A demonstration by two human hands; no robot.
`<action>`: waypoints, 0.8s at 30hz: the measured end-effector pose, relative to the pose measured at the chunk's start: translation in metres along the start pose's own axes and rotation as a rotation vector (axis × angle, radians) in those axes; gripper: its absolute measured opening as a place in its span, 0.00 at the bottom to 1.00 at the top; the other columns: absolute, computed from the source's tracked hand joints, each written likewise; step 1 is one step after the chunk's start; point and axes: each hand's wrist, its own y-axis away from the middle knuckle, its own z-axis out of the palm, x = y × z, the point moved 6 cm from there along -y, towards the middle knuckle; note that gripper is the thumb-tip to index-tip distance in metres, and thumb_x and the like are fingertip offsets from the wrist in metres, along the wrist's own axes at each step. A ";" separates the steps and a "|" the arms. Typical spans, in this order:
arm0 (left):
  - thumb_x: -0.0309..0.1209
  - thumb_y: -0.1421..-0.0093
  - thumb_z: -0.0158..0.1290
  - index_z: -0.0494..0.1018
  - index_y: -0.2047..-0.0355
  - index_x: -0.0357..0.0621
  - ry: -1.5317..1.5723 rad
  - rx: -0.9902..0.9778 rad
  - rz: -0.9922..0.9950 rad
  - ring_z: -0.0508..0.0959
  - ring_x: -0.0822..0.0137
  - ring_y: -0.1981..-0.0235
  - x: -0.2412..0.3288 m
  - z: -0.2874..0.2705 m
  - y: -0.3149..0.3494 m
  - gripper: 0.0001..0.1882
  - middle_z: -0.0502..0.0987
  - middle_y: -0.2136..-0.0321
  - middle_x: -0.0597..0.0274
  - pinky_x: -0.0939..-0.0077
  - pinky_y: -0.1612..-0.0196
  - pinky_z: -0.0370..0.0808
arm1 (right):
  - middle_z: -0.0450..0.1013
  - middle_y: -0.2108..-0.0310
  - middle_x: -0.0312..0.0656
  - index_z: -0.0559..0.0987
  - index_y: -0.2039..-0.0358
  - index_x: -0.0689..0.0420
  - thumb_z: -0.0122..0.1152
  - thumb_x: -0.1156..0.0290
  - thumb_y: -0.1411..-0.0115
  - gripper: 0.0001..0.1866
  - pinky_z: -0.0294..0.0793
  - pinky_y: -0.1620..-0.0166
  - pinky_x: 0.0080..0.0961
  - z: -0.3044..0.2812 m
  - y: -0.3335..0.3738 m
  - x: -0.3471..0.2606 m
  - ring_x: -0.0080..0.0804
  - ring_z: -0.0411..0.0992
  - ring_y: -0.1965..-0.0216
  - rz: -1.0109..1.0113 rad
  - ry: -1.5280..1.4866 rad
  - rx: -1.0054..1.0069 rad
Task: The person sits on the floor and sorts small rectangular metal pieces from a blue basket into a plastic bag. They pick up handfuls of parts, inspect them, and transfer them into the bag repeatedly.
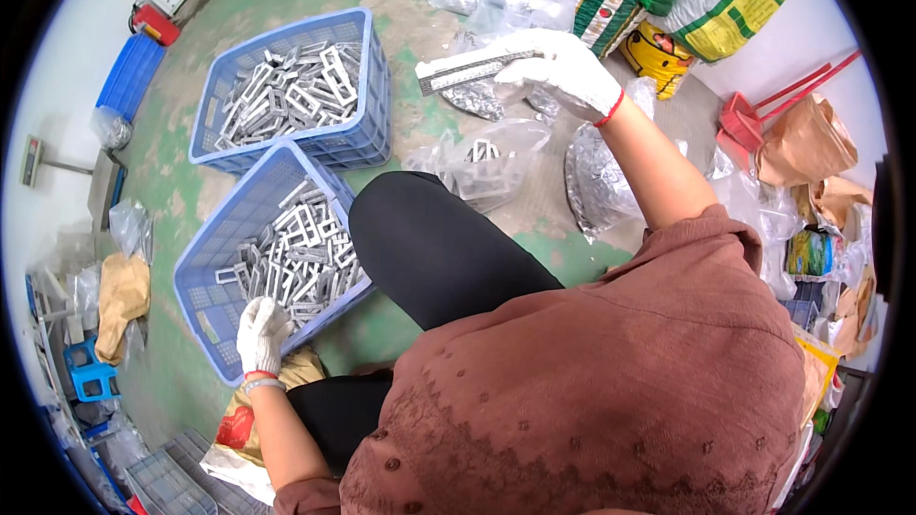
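Observation:
My right hand point(574, 76), in a white glove with a red cuff, is raised ahead on the right. It grips one end of a long silver-grey metal frame point(463, 71), whose other end points left. At the near edge of the closer blue crate point(215, 248) is my left hand point(262, 332), gloved too, with its fingers curled in. What those fingers hold, if anything, is hidden. Many small rectangular metal frames point(301, 238) lie jumbled in that crate. Behind it, a second blue crate point(374, 100) is heaped with similar frames point(291, 95).
Clear plastic bags point(477, 167) with metal parts lie on the floor ahead. Stuffed sacks point(658, 48) stand at the far right, near a red dustpan point(739, 121). Left are a blue stool point(91, 372), a red extinguisher point(156, 25) and a scale point(107, 191). My knee point(420, 229) borders the closer crate.

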 end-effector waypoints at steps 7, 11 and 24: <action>0.37 0.40 0.61 0.69 0.47 0.42 -0.098 0.039 -0.030 0.77 0.68 0.67 -0.004 -0.003 0.005 0.24 0.76 0.65 0.64 0.69 0.65 0.79 | 0.79 0.59 0.38 0.80 0.53 0.63 0.64 0.74 0.43 0.17 0.75 0.52 0.25 -0.005 0.003 0.010 0.24 0.76 0.57 0.039 0.106 -0.048; 0.37 0.41 0.62 0.71 0.47 0.40 -0.163 0.026 -0.027 0.78 0.69 0.67 -0.008 -0.008 0.004 0.25 0.77 0.63 0.64 0.72 0.65 0.79 | 0.80 0.61 0.37 0.80 0.52 0.57 0.64 0.74 0.47 0.20 0.75 0.55 0.23 -0.011 0.001 0.023 0.21 0.76 0.60 0.089 0.519 -0.153; 0.37 0.39 0.60 0.72 0.46 0.40 -0.345 -0.083 -0.067 0.74 0.75 0.75 -0.024 -0.013 0.007 0.23 0.77 0.68 0.67 0.79 0.72 0.75 | 0.80 0.61 0.48 0.84 0.63 0.50 0.56 0.65 0.47 0.13 0.78 0.59 0.44 0.027 0.005 0.157 0.49 0.79 0.58 0.418 1.433 -0.380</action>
